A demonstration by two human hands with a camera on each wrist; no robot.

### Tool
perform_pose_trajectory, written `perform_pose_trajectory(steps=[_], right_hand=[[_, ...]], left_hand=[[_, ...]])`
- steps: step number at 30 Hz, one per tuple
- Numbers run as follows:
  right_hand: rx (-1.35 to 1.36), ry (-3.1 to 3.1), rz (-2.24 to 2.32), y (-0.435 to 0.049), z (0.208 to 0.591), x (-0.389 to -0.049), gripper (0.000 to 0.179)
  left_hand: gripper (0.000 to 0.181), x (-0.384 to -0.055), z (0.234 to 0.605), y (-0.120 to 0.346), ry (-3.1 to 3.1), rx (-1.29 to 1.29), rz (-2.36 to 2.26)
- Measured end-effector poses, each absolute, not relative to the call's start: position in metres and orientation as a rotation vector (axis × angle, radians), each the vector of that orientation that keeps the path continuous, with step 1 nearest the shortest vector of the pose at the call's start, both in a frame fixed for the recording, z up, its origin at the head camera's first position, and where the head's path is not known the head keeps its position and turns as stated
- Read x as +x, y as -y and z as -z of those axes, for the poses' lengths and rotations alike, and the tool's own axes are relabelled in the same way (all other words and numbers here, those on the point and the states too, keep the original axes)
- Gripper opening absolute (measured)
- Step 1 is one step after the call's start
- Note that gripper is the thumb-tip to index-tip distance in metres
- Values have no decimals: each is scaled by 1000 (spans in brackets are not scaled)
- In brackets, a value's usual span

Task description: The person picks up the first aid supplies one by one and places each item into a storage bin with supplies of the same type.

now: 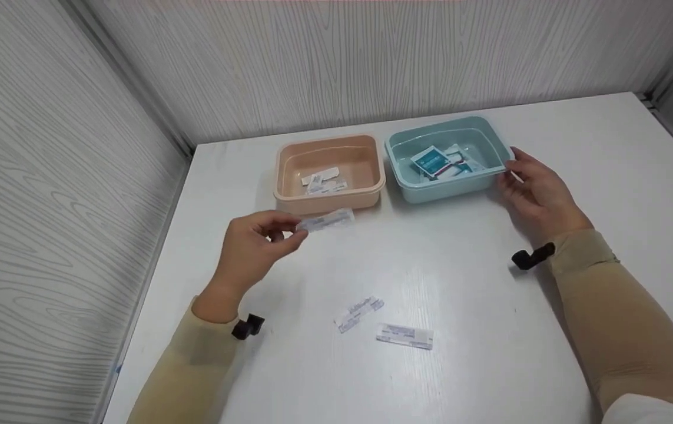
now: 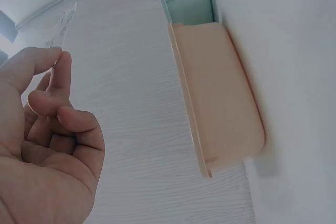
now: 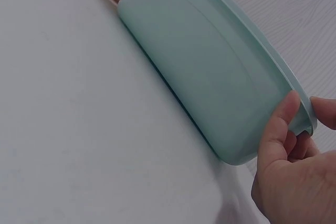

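Note:
Between thumb and forefinger my left hand (image 1: pixel 257 244) pinches a wrapped adhesive bandage (image 1: pixel 330 219), held just in front of the peach bin (image 1: pixel 327 203). In the left wrist view the bandage (image 2: pixel 64 24) is seen nearly edge-on above the fingertips. My right hand (image 1: pixel 542 188) grips the near right corner of the teal bin (image 1: pixel 448 191), thumb and fingers on either side of its rim. Inside the peach bin lie several wrapped bandages (image 1: pixel 327 187). The teal bin holds several teal-and-white square packets (image 1: pixel 430 160), partly overlapping.
Two wrapped strips lie on the white table (image 1: pixel 289 365): a left one (image 1: pixel 360 314), which may be two overlapping, and a right one (image 1: pixel 405 336). Behind the bins rises a wood-grain panel (image 1: pixel 312 65), with another panel (image 1: pixel 47 206) along the left side.

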State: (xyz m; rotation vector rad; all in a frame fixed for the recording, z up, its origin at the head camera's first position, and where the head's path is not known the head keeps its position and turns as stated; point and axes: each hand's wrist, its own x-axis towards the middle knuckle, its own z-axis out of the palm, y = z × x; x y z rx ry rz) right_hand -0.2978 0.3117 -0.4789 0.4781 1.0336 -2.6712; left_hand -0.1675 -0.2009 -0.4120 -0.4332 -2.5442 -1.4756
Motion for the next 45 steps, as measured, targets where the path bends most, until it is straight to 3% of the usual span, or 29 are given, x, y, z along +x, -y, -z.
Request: perform_pose_trajectory(steps=[6, 17, 25, 33, 45], right_hand=[[505, -1079, 2648, -311, 478, -299, 56], [472, -1019, 2688, -311, 479, -298, 57], [461, -1016, 2702, -311, 482, -299, 58], [482, -1038, 2688, -310, 480, -299, 58], [473, -1049, 2689, -311, 480, -298, 59]], left_hand=[[10, -193, 404, 200, 2505, -283, 1496], [24, -255, 411, 200, 2504, -35, 1570], [25, -282, 419, 194, 2433, 101, 1649], [39, -290, 427, 195, 2430, 123, 1577], [33, -279, 426, 194, 2436, 94, 1566]])
